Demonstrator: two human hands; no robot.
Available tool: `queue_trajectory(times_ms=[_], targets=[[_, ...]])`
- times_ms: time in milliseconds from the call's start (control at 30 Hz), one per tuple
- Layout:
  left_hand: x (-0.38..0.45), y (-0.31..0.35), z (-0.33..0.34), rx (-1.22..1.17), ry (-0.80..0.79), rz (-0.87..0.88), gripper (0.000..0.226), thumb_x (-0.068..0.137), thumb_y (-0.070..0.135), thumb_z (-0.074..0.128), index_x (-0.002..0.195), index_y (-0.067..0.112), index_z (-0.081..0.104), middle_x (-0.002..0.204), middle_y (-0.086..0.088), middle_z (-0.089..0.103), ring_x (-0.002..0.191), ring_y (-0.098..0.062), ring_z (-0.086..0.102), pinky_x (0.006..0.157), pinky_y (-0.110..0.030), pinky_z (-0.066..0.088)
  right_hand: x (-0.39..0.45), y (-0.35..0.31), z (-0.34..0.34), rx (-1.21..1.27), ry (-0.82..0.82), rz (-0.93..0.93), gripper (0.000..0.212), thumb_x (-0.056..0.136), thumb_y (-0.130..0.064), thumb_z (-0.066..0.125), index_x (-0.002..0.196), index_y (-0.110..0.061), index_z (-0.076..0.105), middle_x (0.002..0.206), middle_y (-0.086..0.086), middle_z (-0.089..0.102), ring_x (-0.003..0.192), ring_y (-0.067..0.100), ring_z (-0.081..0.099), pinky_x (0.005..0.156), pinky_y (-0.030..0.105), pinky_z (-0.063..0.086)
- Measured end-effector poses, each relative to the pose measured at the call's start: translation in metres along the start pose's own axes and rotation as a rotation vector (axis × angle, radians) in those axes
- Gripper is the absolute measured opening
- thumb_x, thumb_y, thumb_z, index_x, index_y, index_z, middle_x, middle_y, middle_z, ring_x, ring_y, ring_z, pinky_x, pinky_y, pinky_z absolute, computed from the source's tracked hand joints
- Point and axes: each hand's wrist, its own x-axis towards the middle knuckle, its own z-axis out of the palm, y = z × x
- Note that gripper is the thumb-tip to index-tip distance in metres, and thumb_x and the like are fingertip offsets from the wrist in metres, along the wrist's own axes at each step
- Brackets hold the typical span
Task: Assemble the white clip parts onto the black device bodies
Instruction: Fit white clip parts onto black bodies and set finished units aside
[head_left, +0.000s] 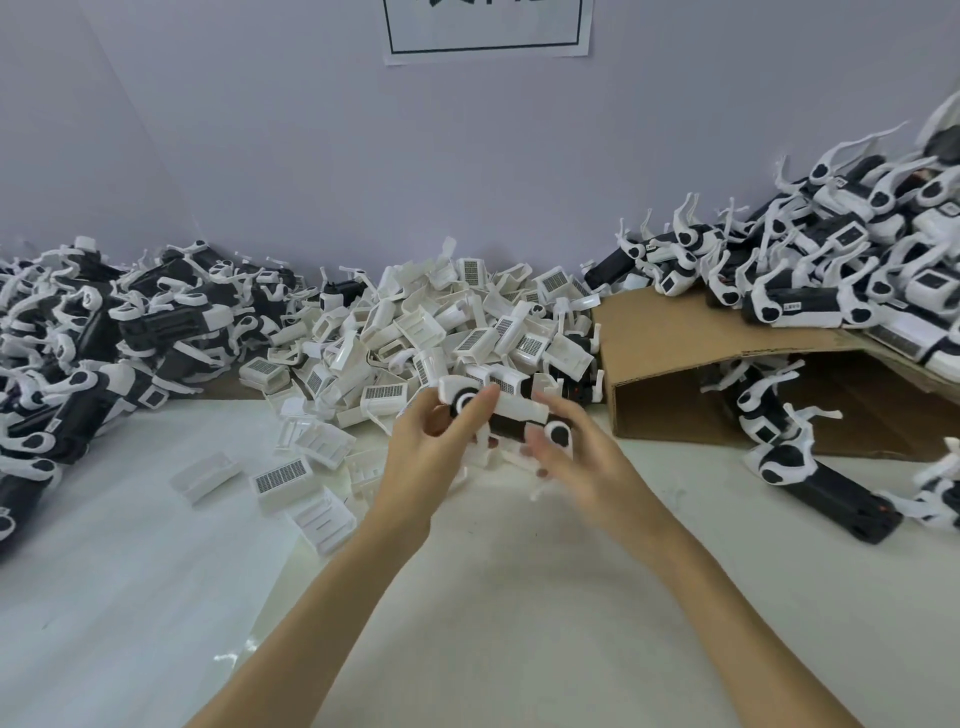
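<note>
Both my hands hold one black device body (511, 423) with white ends just above the table, in front of the pile of white clip parts (447, 322). My left hand (431, 457) grips its left end, fingers curled around the round black cap. My right hand (576, 457) grips the right end, partly blurred. A white clip part (514, 400) lies along the top of the body between my hands; I cannot tell whether it is seated.
A heap of black-and-white devices (93, 343) fills the left. Another heap (841, 260) sits on a collapsed cardboard box (685, 343) at the right. Loose clips (283, 475) lie on the white table (467, 597). A wall stands behind.
</note>
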Motion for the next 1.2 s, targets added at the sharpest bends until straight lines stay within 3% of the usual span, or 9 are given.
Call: queue_trajectory(times_ms=[67, 167, 333, 467, 633, 733, 867, 1033, 1200], targets=[[0.005, 0.001, -0.007, -0.057, -0.006, -0.084, 0.054, 0.08, 0.069, 0.08, 0.109, 0.024, 0.078, 0.103, 0.002, 0.082, 0.099, -0.009, 0.076, 0.091, -0.027, 0.051, 0.001, 0.0, -0.001, 0.179, -0.033, 0.061, 0.06, 0.097, -0.065, 0.056, 0.127, -0.014, 0.065, 0.116, 0.006, 0.076, 0.107, 0.025, 0.074, 0.091, 0.035, 0.059], [0.011, -0.002, -0.013, -0.093, -0.037, -0.16, 0.064, 0.084, 0.069, 0.076, 0.116, 0.012, 0.078, 0.113, -0.005, 0.081, 0.112, -0.022, 0.075, 0.105, -0.038, 0.05, 0.001, -0.001, 0.001, 0.208, -0.01, 0.042, 0.057, 0.1, -0.059, 0.055, 0.104, -0.004, 0.071, 0.099, 0.02, 0.076, 0.096, 0.034, 0.074, 0.085, 0.04, 0.058], [0.014, -0.009, -0.017, -0.042, -0.077, -0.134, 0.053, 0.09, 0.067, 0.071, 0.114, 0.019, 0.078, 0.109, -0.003, 0.081, 0.104, -0.016, 0.077, 0.093, -0.035, 0.049, -0.001, -0.001, 0.003, 0.094, -0.058, 0.097, 0.054, 0.095, -0.064, 0.055, 0.117, -0.018, 0.07, 0.104, 0.013, 0.077, 0.091, 0.029, 0.076, 0.065, 0.032, 0.054], [0.016, -0.013, -0.021, 0.062, -0.142, -0.109, 0.052, 0.088, 0.077, 0.066, 0.104, 0.029, 0.078, 0.105, -0.002, 0.081, 0.1, -0.019, 0.077, 0.096, -0.041, 0.054, -0.002, -0.003, 0.0, -0.079, -0.058, 0.187, 0.059, 0.089, -0.076, 0.057, 0.108, -0.022, 0.072, 0.091, 0.001, 0.08, 0.063, 0.021, 0.068, 0.054, 0.018, 0.041], [0.02, -0.013, -0.025, -0.015, -0.042, -0.052, 0.067, 0.096, 0.075, 0.045, 0.122, 0.019, 0.07, 0.109, -0.012, 0.077, 0.093, -0.032, 0.075, 0.076, -0.041, 0.06, 0.013, -0.023, -0.028, 0.382, 0.057, 0.369, 0.067, 0.087, -0.071, 0.065, 0.095, -0.006, 0.076, 0.093, 0.018, 0.077, 0.055, 0.016, 0.059, 0.043, 0.019, 0.038], [0.026, -0.01, -0.031, -0.031, -0.017, -0.008, 0.068, 0.099, 0.068, 0.043, 0.114, 0.009, 0.072, 0.1, -0.016, 0.077, 0.076, -0.031, 0.07, 0.069, -0.042, 0.055, 0.031, -0.059, -0.077, 0.875, 0.131, 0.186, 0.077, 0.093, -0.064, 0.063, 0.126, 0.005, 0.066, 0.107, 0.022, 0.072, 0.065, 0.015, 0.063, 0.046, 0.018, 0.045], [0.025, -0.01, -0.031, 0.002, -0.049, -0.004, 0.064, 0.106, 0.059, 0.042, 0.106, 0.004, 0.076, 0.098, -0.018, 0.076, 0.076, -0.031, 0.067, 0.071, -0.044, 0.053, 0.044, -0.1, -0.133, 1.4, -0.016, -0.051, 0.114, 0.081, -0.08, 0.058, 0.151, 0.006, 0.029, 0.151, 0.038, 0.044, 0.13, 0.038, 0.062, 0.083, 0.034, 0.063], [0.022, -0.01, -0.028, 0.16, -0.021, 0.106, 0.042, 0.105, 0.045, 0.052, 0.098, 0.012, 0.076, 0.087, -0.006, 0.076, 0.075, -0.028, 0.066, 0.071, -0.044, 0.054, 0.044, -0.07, -0.119, 1.181, 0.063, 0.003, 0.073, 0.103, -0.055, 0.055, 0.145, 0.005, 0.049, 0.133, 0.018, 0.067, 0.104, 0.027, 0.073, 0.069, 0.03, 0.062], [0.027, -0.017, -0.036, 0.512, 0.126, 0.337, 0.014, 0.104, 0.024, 0.066, 0.091, 0.025, 0.07, 0.086, 0.009, 0.071, 0.083, -0.013, 0.065, 0.072, -0.035, 0.054, 0.029, -0.015, -0.085, 1.206, 0.124, 0.149, 0.043, 0.102, -0.035, 0.059, 0.127, -0.002, 0.069, 0.11, 0.011, 0.07, 0.077, 0.017, 0.066, 0.055, 0.023, 0.053]])
